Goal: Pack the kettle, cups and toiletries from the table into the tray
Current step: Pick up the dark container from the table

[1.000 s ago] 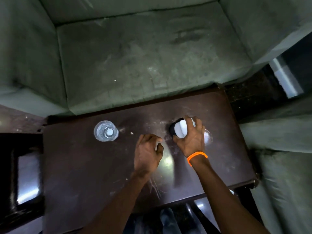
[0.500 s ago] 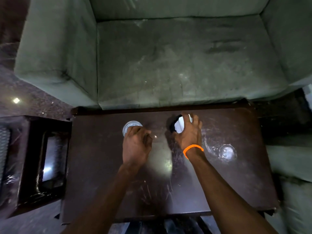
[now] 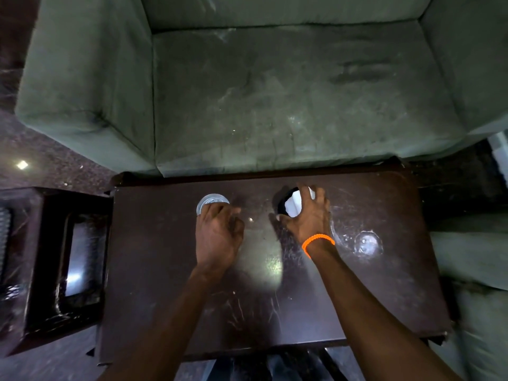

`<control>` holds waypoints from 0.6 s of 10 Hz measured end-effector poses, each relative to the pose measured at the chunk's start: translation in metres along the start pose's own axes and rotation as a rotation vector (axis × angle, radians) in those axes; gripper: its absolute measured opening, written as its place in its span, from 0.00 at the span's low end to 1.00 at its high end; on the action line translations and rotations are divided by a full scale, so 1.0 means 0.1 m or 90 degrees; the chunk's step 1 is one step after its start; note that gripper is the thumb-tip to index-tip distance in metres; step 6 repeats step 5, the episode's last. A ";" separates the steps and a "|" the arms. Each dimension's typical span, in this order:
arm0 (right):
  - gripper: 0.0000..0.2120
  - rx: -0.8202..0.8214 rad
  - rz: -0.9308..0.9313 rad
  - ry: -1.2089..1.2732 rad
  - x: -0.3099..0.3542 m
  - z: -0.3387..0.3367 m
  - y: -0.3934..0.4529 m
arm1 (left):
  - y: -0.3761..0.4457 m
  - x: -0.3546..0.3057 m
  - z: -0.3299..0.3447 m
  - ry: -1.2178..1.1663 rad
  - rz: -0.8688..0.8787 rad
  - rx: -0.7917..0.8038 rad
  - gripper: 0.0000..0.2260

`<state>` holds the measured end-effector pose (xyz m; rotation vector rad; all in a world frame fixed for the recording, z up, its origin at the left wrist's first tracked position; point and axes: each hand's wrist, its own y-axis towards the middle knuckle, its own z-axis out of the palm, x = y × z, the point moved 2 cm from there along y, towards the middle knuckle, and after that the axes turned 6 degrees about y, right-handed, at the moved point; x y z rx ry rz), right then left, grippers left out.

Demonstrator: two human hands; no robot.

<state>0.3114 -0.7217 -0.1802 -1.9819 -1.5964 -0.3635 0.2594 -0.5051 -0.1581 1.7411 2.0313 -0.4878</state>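
On the dark brown table (image 3: pixel 275 312), a clear glass cup (image 3: pixel 211 202) stands at the far middle-left. My left hand (image 3: pixel 218 237) curls over its near side, fingers touching the rim. My right hand (image 3: pixel 308 215), with an orange band on the wrist, is closed around a white and black cup-like object (image 3: pixel 291 206) at the far middle. A second clear glass (image 3: pixel 367 242) stands to the right of that hand, untouched. No tray or kettle shows in view.
A grey-green sofa (image 3: pixel 275 92) sits right behind the table's far edge. A dark side table with a glossy top (image 3: pixel 74 259) stands at the left. More grey upholstery (image 3: pixel 472 257) lies to the right. Dark floor shows at the far left.
My left hand has moved left and forward from the table's middle onto the clear glass cup. The right hand keeps its hold on the white and black object. The view has shifted right.
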 end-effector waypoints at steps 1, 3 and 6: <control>0.42 -0.048 -0.012 -0.016 0.11 -0.09 -0.04 | 0.02 -0.07 -0.07 0.026 0.026 -0.034 0.13; 0.28 -0.186 -0.200 -0.092 0.70 -0.49 -0.10 | 0.28 -0.31 -0.54 0.072 0.115 -0.118 0.20; 0.27 -0.257 -0.325 -0.075 1.63 -1.27 -0.03 | 0.83 -0.77 -1.50 0.094 0.163 -0.203 0.24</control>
